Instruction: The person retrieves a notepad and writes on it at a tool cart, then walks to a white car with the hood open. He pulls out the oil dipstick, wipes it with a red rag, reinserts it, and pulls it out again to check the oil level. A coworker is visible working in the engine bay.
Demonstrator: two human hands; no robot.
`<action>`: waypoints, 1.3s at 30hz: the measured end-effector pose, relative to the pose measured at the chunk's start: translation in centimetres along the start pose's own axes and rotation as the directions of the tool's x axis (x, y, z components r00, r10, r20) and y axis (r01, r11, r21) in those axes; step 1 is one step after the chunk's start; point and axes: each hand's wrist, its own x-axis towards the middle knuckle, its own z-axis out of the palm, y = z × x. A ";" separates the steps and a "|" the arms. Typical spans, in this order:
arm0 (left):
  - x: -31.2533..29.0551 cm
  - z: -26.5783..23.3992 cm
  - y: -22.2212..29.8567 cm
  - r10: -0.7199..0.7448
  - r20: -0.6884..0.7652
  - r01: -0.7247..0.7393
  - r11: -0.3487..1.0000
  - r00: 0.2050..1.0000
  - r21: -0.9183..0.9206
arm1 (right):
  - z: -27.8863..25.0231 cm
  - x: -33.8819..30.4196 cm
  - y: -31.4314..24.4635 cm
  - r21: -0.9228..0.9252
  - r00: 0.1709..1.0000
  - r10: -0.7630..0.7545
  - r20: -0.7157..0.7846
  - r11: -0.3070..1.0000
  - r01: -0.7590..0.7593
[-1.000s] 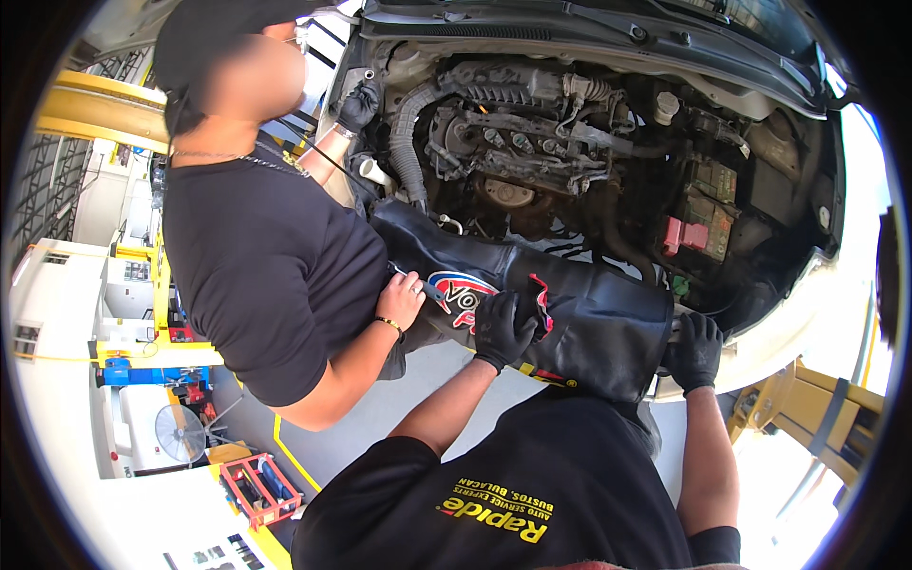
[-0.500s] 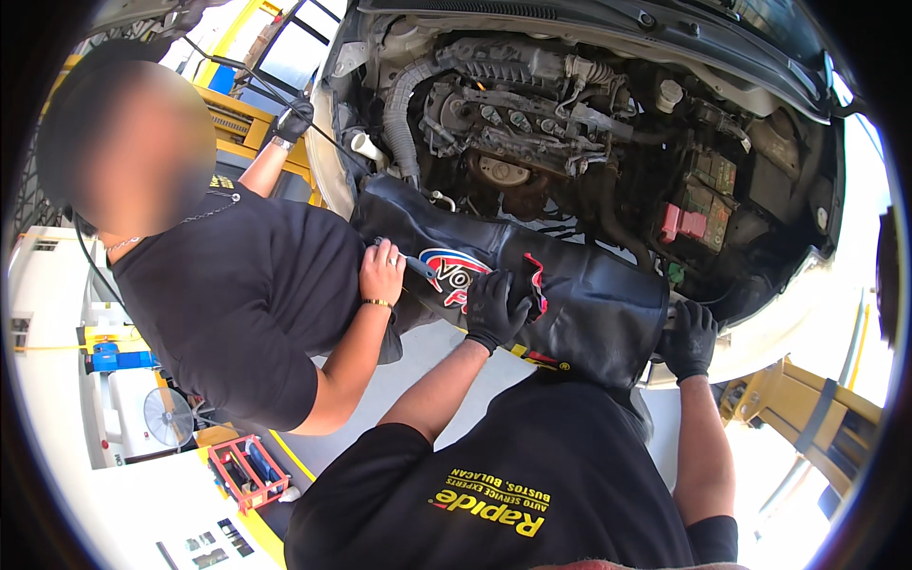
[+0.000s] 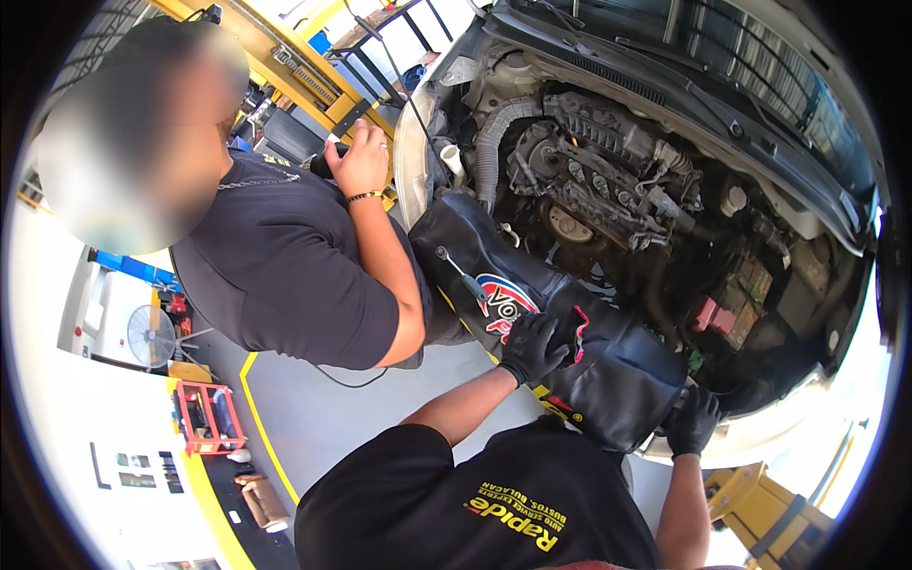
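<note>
My left hand (image 3: 530, 350), in a black glove, rests on a black fender cover (image 3: 622, 375) draped over the car's front edge. Its fingers lie on the cover with nothing visible in them, beside a crumpled red-and-black piece (image 3: 579, 332). A ratchet (image 3: 461, 274) with a dark handle lies on the cover, left of that hand. My right hand (image 3: 692, 420), also gloved, leans on the car's front edge at the cover's right end. Its fingers are spread, their tips partly lost against the dark bay. Ahead is the exposed engine (image 3: 598, 180).
At my left stands a co-worker (image 3: 294, 256), one bare hand (image 3: 361, 160) raised near the chest. A battery with a red terminal cover (image 3: 714, 314) sits at the bay's right. Behind the co-worker are a red tool cart (image 3: 209, 418), a fan (image 3: 152, 334) and a yellow lift post (image 3: 309, 71).
The co-worker has let go of the ratchet, which now lies on the cover, and raised that hand. My view has turned and shifted left; my hands remain at the cover.
</note>
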 end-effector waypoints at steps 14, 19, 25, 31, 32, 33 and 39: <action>-1.1 0.3 0.1 -0.017 -0.053 0.013 0.997 0.998 -0.082 | -0.3 -0.3 -1.1 -0.101 0.999 -0.015 -0.045 0.995 0.011; -1.4 -0.9 0.4 -0.035 0.031 0.036 0.999 0.999 -0.040 | 0.8 -0.8 -0.2 -0.077 0.993 -0.083 -0.087 0.994 0.077; -0.2 -3.3 0.8 0.242 -0.287 -0.280 0.955 0.927 -0.098 | 2.5 -0.9 2.3 -0.059 0.976 -0.179 -0.122 0.983 0.173; -1.9 -2.2 -0.7 0.231 -0.254 -0.278 0.946 0.939 -0.166 | 0.6 -0.7 0.2 -0.046 0.987 -0.091 -0.130 0.995 0.086; -1.8 -2.6 0.5 0.201 -0.235 -0.247 0.951 0.951 -0.185 | 0.6 -0.9 0.4 -0.051 0.986 -0.086 -0.142 0.996 0.080; -1.6 -3.6 1.3 0.204 -0.184 -0.242 0.946 0.962 -0.217 | 0.5 -1.0 0.3 -0.054 0.984 -0.092 -0.151 0.995 0.085; 0.6 -1.8 3.6 0.273 -0.220 -0.320 0.922 0.937 -0.220 | -0.4 -0.8 -0.4 -0.040 0.998 -0.021 -0.056 0.999 0.019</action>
